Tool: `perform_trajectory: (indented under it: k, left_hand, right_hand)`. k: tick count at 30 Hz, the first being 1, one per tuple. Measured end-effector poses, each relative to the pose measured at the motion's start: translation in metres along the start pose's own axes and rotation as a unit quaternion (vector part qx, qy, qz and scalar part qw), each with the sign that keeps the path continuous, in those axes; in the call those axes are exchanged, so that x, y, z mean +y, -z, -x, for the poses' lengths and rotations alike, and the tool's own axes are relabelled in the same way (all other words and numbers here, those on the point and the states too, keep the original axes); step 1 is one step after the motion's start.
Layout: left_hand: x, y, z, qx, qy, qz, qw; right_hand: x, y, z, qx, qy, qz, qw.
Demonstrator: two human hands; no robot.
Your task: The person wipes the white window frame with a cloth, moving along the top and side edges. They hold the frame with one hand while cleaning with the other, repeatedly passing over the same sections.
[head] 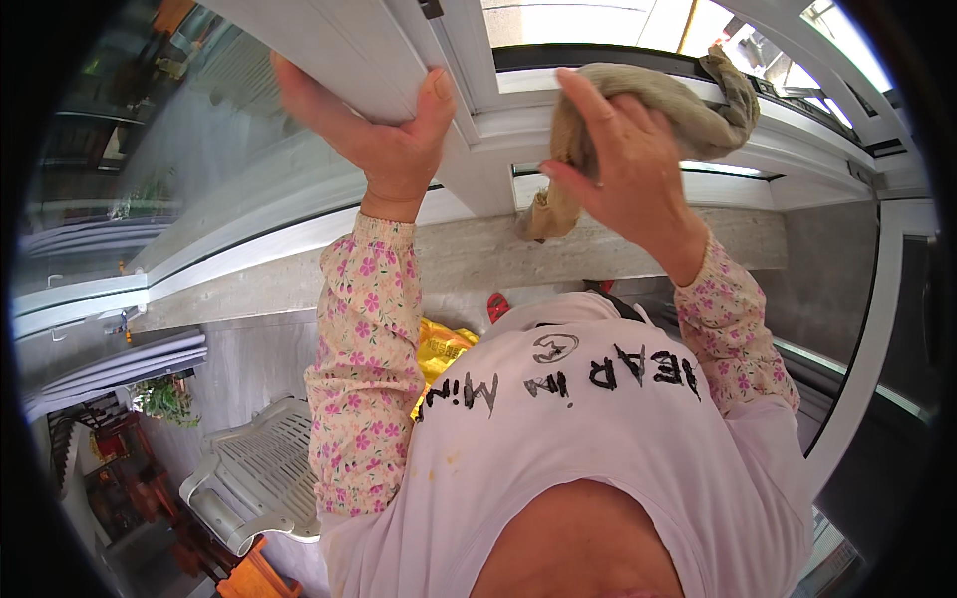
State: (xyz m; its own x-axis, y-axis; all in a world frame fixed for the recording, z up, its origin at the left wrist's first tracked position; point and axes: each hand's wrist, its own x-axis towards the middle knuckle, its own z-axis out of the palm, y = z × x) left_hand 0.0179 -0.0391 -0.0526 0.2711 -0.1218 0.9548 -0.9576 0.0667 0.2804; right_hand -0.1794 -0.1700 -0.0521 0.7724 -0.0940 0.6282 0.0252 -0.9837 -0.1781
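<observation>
My left hand (385, 146) grips a white window frame post (351, 52), its thumb on one side and its fingers curled round the other. A worn, grey-brown cloth (695, 112) lies over the white lower rail (508, 127) of the window. My right hand (635, 176) holds the cloth, with its fingers on top and its thumb at the nearer side. One end of the cloth hangs below the rail, and the other is bunched at the right by the dark track. The fingertips of both hands are slightly blurred.
A grey stone-like ledge (463, 243) runs below the window. Left of me are a glass pane (247, 164), a light grey slatted plastic chair (262, 456) and a green plant (161, 396). A yellow bag (441, 347) sits near my body. White door framing (860, 389) stands at the right.
</observation>
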Motion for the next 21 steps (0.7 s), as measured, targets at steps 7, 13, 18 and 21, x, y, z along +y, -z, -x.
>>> perform_trajectory:
  k: [7, 13, 18, 21]
  left_hand:
    - [0.000, 0.012, -0.002, -0.023, -0.012, -0.041, 0.999]
    - [-0.001, 0.007, -0.002, -0.018, -0.001, -0.004, 1.000]
    - [-0.004, 0.011, 0.001, -0.030, -0.026, -0.064, 0.997]
    - [-0.007, 0.007, 0.002, -0.024, -0.029, -0.046, 0.998]
  right_hand:
    - [-0.015, -0.034, -0.010, 0.025, 0.076, -0.052, 0.995]
    - [0.039, 0.018, 0.038, 0.050, -0.010, 0.108, 0.993]
    - [0.050, 0.051, 0.079, 0.206, -0.047, 0.048, 0.976]
    - [0.038, 0.061, 0.114, 0.276, -0.133, 0.014, 0.952]
